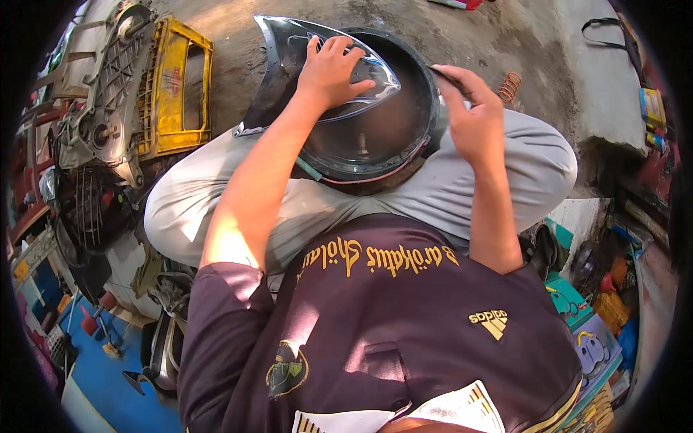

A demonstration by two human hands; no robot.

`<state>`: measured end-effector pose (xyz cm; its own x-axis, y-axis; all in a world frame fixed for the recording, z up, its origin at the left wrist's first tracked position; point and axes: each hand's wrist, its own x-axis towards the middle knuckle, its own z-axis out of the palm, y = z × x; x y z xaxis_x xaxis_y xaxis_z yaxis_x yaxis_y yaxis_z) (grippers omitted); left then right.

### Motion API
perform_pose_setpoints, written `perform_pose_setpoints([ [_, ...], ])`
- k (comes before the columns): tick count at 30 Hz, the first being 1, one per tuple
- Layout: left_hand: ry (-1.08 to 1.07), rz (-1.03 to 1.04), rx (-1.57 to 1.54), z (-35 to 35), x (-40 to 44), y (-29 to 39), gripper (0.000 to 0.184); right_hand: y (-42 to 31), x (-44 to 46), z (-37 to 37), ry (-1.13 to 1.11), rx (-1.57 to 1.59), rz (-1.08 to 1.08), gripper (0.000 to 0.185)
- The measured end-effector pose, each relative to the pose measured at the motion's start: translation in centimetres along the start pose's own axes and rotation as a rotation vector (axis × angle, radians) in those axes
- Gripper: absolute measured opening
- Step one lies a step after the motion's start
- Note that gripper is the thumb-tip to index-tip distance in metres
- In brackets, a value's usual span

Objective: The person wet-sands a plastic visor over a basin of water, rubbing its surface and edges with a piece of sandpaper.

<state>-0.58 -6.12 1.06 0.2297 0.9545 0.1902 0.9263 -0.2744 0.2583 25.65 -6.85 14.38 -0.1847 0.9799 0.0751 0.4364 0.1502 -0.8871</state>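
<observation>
My left hand (333, 72) lies spread on a glossy black curved panel with a silver edge (285, 68), which looks like a vehicle body part. The panel leans across the left side of a round black basin (364, 162) standing between my legs. Murky water (393, 123) shows in the basin. Over the basin's right rim is my right hand (473, 108), its fingers and thumb pinched on a small dark thin piece that I cannot make out.
A yellow plastic crate (173, 86) and a metal engine casing (101, 123) stand at left. A rusty coil spring (510, 86) lies on the ground at right. Tools and parts, including a green case (567, 299), crowd the lower right. A blue surface (108, 368) is at lower left.
</observation>
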Motion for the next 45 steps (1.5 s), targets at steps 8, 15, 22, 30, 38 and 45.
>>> perform_pose_setpoints([
  [8, -0.244, 0.130, 0.085, -4.1, -0.8, -2.2, 0.086, 5.6, -0.8, 5.9, -0.110, -0.090, 0.034, 0.021],
  [15, -0.318, 0.007, 0.033, -5.3, -2.3, -4.6, 0.099, 4.1, -1.8, 2.0, -0.336, -0.093, 0.069, 0.024],
  [22, -0.204, 0.064, 0.082, -3.8, -2.6, -2.4, 0.094, 5.6, 1.4, 3.0, -0.379, -0.155, 0.038, 0.023],
  [30, -0.191, 0.026, 0.127, -2.2, 0.6, -2.0, 0.089, 11.5, 1.2, 5.9, -0.182, -0.345, -0.319, 0.045],
  [38, -0.162, 0.004, 0.127, -0.8, 3.3, -0.7, 0.089, 11.3, 2.8, 3.9, -0.157, -0.362, -0.324, 0.042],
  [45, -0.162, 0.002, 0.111, -0.2, 4.7, 0.4, 0.087, 11.4, 2.3, 5.8, -0.142, -0.438, -0.507, 0.042],
])
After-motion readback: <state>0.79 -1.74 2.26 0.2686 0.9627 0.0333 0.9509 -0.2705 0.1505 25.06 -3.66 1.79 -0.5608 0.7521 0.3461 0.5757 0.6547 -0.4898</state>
